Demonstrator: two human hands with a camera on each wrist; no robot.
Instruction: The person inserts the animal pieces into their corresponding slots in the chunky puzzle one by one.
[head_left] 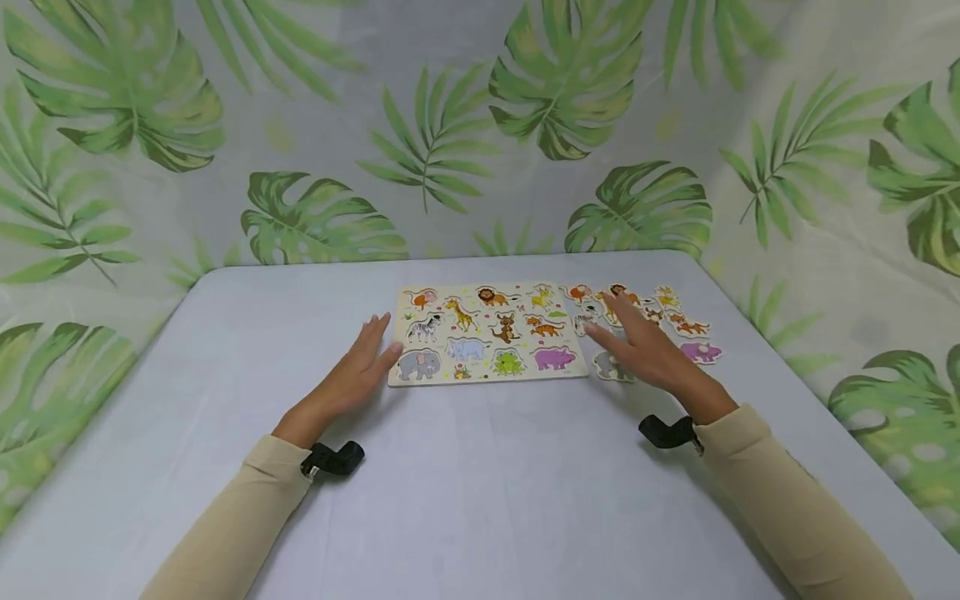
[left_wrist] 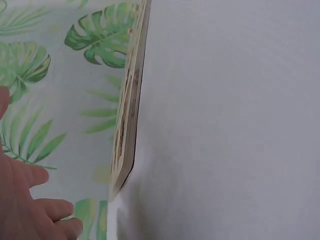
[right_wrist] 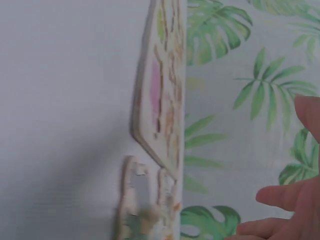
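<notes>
- Resting flat with straight fingers, the left hand (head_left: 358,367) is laid on the pale grey table (head_left: 465,492), its fingertips touching the left edge of the rectangular wooden animal puzzle board (head_left: 487,333).
- The right hand (head_left: 643,346) is held open, fingers extended, above the loose wooden animal puzzle pieces (head_left: 678,325) scattered just right of the board.
- A grey elephant piece (head_left: 609,367) is partly covered by that hand.
- A leaf-printed cloth backdrop (head_left: 450,142) is hung behind the table.
</notes>
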